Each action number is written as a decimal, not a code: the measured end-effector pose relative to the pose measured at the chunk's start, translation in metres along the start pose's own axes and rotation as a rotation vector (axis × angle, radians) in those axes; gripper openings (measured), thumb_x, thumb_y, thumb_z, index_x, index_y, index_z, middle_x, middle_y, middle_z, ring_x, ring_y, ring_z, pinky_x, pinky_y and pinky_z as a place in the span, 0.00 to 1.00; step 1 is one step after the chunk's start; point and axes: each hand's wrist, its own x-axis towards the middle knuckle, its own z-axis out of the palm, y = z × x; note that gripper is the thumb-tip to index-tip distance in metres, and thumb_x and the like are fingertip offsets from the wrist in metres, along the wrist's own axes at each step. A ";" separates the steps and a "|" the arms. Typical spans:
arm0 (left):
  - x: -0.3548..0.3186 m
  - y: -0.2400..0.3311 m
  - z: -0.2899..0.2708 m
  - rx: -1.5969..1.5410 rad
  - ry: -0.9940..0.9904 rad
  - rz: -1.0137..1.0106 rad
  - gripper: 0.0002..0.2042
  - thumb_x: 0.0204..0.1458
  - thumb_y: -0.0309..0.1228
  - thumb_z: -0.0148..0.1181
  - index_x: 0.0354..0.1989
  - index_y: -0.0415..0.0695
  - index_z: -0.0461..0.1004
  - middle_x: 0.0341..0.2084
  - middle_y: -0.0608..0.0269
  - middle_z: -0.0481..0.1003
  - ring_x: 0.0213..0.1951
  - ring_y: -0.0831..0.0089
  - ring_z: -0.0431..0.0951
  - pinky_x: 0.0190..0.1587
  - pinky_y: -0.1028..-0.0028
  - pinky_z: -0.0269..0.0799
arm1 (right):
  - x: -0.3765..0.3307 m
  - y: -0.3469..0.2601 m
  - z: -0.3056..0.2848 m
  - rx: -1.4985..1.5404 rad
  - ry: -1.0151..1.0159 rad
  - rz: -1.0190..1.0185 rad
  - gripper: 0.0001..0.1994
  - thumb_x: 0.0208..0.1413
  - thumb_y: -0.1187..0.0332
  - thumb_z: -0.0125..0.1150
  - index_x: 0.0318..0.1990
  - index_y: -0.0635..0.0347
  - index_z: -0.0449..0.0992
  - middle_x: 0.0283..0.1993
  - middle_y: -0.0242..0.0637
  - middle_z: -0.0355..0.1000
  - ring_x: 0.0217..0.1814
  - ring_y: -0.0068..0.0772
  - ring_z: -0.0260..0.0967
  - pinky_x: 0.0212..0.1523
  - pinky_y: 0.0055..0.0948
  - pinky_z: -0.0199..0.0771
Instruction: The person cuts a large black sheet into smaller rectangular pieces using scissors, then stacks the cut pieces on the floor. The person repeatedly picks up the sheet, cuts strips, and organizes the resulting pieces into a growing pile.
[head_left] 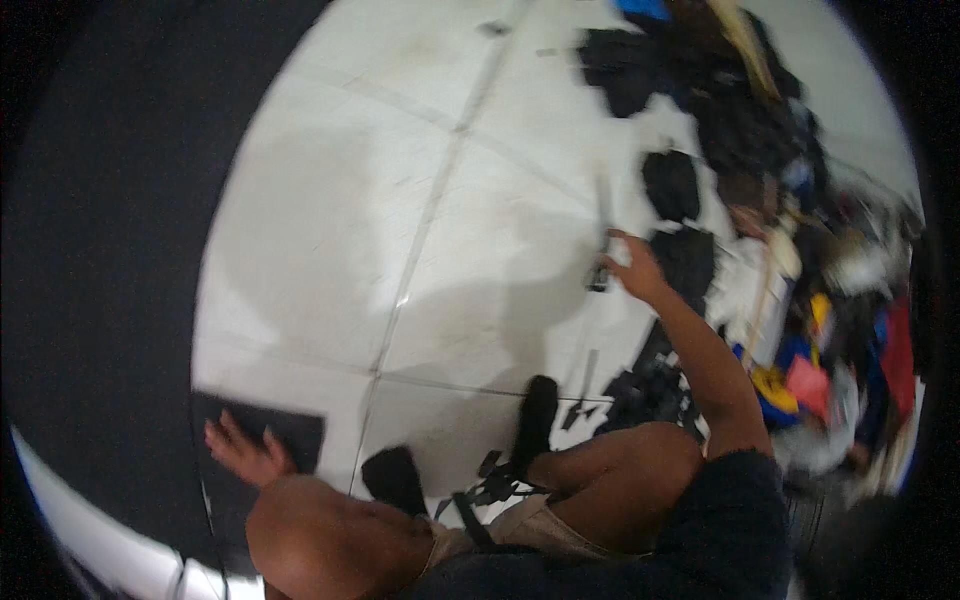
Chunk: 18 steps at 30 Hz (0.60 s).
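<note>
My left hand [245, 452] lies with fingers spread on a black rectangular piece of sheet [305, 430], at the edge of a wide black sheet [120, 250]. Out to the right, my right hand [635, 268] closes its thumb and fingers on a blurred long tool with a thin grey blade [604, 200] and a dark handle. Whether it is a knife or a pair of scissors, I cannot tell. Nearer to me, a pair of scissors [580, 405] seems to lie on the tiles, also blurred.
White floor tiles [330, 230] spread between my hands. Black scraps [670, 185] lie along the right, with a larger dark heap [740, 110] beyond. A colourful jumble of cloth and bags [810, 385] sits at far right. My feet [540, 410] are close in front.
</note>
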 end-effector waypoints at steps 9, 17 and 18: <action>0.001 -0.009 0.017 -0.018 0.029 0.013 0.36 0.55 0.46 0.54 0.70 0.45 0.52 0.69 0.39 0.44 0.71 0.41 0.42 0.70 0.47 0.34 | -0.095 0.086 0.126 -0.052 -0.024 -0.042 0.31 0.62 0.62 0.53 0.66 0.72 0.50 0.63 0.61 0.54 0.64 0.60 0.56 0.64 0.48 0.57; -0.008 -0.002 0.017 -0.030 0.102 -0.014 0.34 0.55 0.46 0.54 0.69 0.47 0.55 0.70 0.41 0.45 0.71 0.45 0.43 0.70 0.50 0.35 | -0.095 0.026 0.075 -0.377 -0.090 -0.272 0.16 0.54 0.69 0.60 0.48 0.66 0.68 0.48 0.52 0.66 0.51 0.55 0.68 0.48 0.43 0.72; -0.005 0.001 0.018 -0.037 0.106 -0.011 0.34 0.55 0.46 0.54 0.69 0.47 0.55 0.69 0.41 0.47 0.71 0.45 0.43 0.70 0.51 0.36 | -0.084 0.008 0.071 -0.194 -0.077 -0.386 0.14 0.54 0.69 0.61 0.45 0.66 0.70 0.45 0.50 0.68 0.48 0.52 0.70 0.46 0.41 0.72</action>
